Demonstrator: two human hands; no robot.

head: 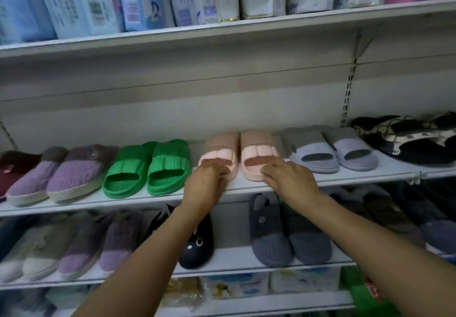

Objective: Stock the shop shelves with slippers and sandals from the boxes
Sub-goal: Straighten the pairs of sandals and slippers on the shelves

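We found the left hand (209, 178) pinching one pink slipper (218, 155) at its toe, the right hand (288, 176) resting spread on the other (259, 154); both looked light, soft foam.

Body in view: two arms only, landmark is the pink slippers (240, 154).

- left hand (206, 183): just below the left slipper of the pair. Bare skin, knuckles rounded, fingertips blurred, so nail detail is unreadable.
- right hand (291, 181): just below the right slipper. Bare, knuckle ridges and tendon lines visible on its back.
- left forearm (148, 250): below-left of the slippers, bare all the way to the frame edge, tapering to a narrow wrist.
- right forearm (370, 237): below-right of the slippers, bare too, and the widest part is at the frame edge.

Clothing: none visible on either arm.
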